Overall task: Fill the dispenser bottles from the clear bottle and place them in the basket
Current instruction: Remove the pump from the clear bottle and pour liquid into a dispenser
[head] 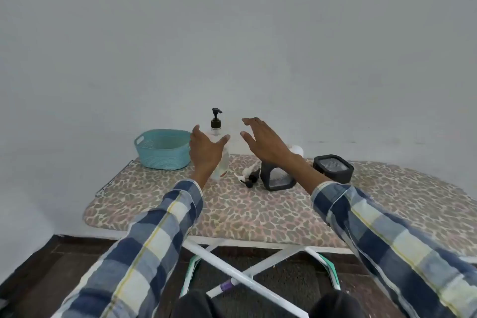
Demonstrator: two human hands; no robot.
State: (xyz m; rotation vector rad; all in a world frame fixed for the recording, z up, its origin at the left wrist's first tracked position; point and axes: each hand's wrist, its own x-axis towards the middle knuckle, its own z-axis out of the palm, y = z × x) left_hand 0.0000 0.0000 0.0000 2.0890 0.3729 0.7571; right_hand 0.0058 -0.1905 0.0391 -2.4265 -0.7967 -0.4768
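- The blue basket (163, 148) sits at the far left of the board (258, 209), with nothing showing inside it. The filled bottles go in there at the end, so it is best to leave the way to it free.
- The left hand (205, 151) is spread open and holds nothing. It is right in front of the pump bottle (218, 147). I think the job now is to take hold of this bottle. Grab it round the fat middle, not by the thin black pump, so it does not tip.
- The pump bottle stands up straight just beside the basket. Its body is see-through with a black pump on top. I cannot tell how full it is.
- A loose pump top (249, 177) lies flat on the board, near the bottle.
- The right hand (260, 141) is open too, with fingers out, up in the air and touching nothing. It can help hold the bottle still.
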